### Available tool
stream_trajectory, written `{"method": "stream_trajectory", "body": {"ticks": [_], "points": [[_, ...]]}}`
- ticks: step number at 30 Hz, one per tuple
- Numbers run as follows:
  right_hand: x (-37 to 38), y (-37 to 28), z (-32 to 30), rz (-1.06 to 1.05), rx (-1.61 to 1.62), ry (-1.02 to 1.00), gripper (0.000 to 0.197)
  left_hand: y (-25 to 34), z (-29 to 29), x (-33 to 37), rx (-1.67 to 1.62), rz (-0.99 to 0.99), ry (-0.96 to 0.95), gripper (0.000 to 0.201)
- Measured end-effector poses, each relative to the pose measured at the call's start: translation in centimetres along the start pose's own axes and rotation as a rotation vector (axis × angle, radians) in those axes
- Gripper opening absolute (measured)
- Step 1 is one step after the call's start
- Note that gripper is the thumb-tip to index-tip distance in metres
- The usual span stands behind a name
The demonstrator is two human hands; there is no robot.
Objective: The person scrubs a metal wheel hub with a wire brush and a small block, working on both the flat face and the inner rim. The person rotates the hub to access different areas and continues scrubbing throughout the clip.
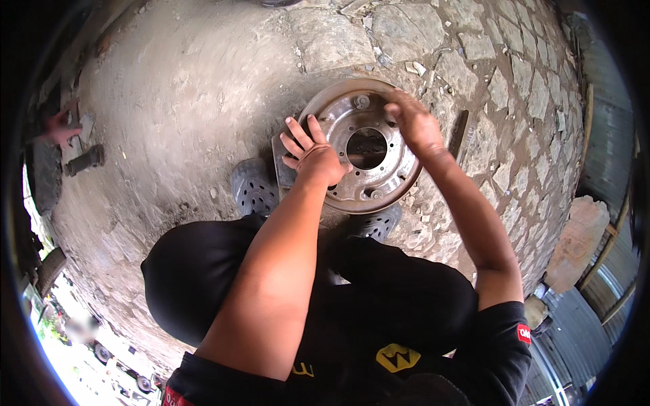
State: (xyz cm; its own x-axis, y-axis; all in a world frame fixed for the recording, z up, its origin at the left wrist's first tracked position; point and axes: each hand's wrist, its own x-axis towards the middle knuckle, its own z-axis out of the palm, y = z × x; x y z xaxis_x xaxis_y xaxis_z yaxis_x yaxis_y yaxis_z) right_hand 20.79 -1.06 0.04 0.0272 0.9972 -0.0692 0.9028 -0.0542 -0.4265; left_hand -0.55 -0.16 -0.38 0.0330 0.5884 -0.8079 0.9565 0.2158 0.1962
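Observation:
A round, worn metal brake backing plate (351,191) lies in front of me, with a large central hole, smaller holes around it and raised fittings on its face. On its left side rests my left hand (315,160), open, fingers spread across the metal. My right hand (418,126) is at the upper right rim, its fingers curled and pressed together. Whatever may be inside those fingers is hidden, and the hand is slightly blurred. Beneath the plate's left edge, a flat grey piece (282,162) sticks out.
My grey clogs (253,187) stand close to the plate. A dark metal bar (460,134) lies on the stone paving to the right. At far left are another person's hand (61,130) and a dark cylindrical piece (84,161). Corrugated sheets (575,328) border the right.

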Motion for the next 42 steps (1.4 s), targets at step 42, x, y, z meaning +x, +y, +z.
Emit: {"method": "stream_trajectory", "body": {"ticks": [42], "points": [[1.0, 2.4, 5.0, -0.304, -0.316, -0.17, 0.06, 0.3, 0.5, 0.2, 0.05, 0.005, 0.01, 0.143]]}}
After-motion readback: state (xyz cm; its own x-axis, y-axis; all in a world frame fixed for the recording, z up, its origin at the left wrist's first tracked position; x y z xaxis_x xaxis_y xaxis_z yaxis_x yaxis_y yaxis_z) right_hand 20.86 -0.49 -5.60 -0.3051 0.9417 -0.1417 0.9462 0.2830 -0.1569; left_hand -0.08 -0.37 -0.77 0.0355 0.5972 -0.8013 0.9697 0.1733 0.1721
